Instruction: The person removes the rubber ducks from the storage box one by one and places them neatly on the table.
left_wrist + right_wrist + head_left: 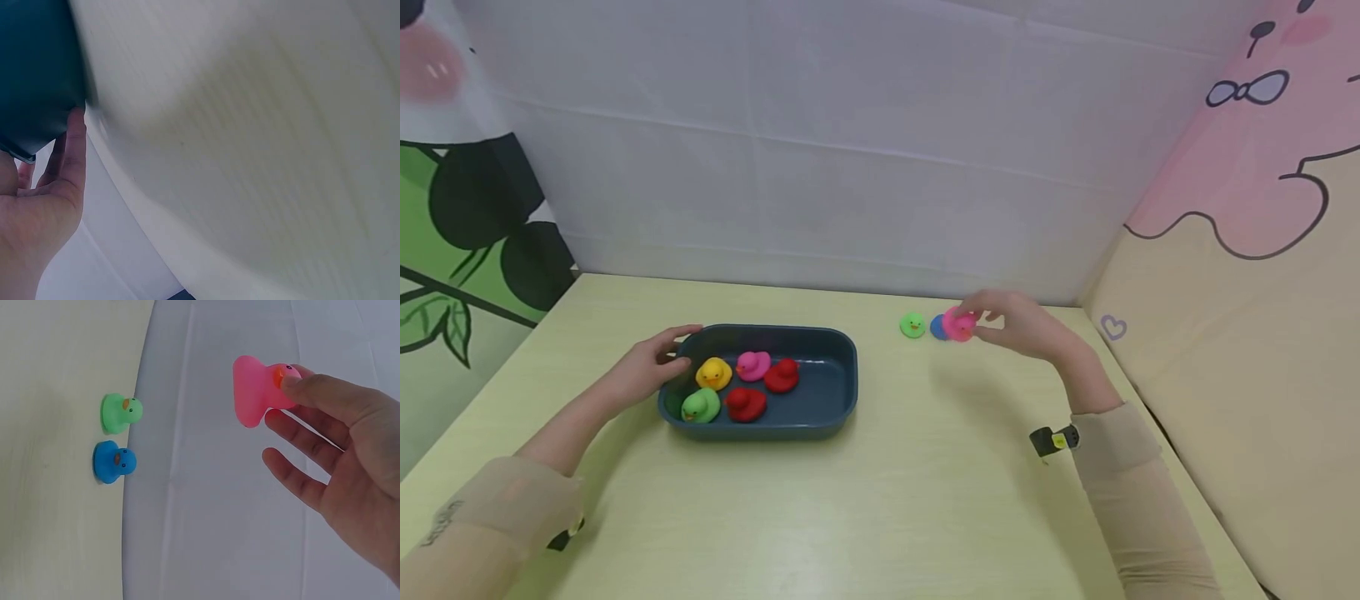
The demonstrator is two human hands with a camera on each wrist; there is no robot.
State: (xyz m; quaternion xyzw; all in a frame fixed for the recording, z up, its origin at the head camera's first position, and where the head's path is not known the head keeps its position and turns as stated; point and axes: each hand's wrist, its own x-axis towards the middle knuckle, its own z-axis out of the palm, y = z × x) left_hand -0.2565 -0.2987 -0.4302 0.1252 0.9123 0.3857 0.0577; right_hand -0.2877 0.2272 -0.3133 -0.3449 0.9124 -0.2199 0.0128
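My right hand [1021,323] pinches a pink rubber duck [253,390] by its head, thumb across the beak, and holds it above the table. Beneath it, near the table's back edge, a blue rubber duck [109,462] and a green rubber duck [115,414] sit side by side. My left hand [638,371] grips the left end of a dark blue tub [820,433], thumb over the rim and fingers against the outer wall. Inside the tub's left part lie a yellow duck [713,374], another pink duck [753,366], another green duck [702,406] and two red ducks [746,405].
The pale wooden table [880,517] meets a white cloth wall [850,167] at the back. A cream and pink printed panel [1247,358] stands along the right side, and a green and black printed one [482,250] along the left.
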